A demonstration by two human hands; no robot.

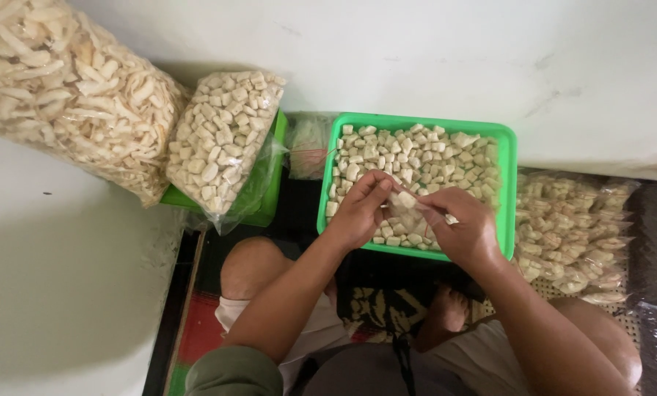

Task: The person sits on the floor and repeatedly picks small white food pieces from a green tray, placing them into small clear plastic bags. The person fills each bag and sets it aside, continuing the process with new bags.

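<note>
Packing, part done: left hand (359, 211) and right hand (463, 229) pinch a small clear packet (405, 213) closed over the green tray's (508, 192) near edge; filled packets (572, 227) lie right, tray remains full of pieces (416, 158).

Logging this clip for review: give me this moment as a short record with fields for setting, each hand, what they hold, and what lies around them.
setting: person seated on a patterned mat, head view looking down
left hand: fingers pinching the small clear plastic packet of pale cracker pieces
right hand: fingers gripping the same packet from the other side
below hands: green rectangular plastic tray filled with pale square cracker pieces
left of tray: clear bag of square cracker pieces, large clear bag of long pale crackers
right of tray: pile of filled small clear packets
</note>
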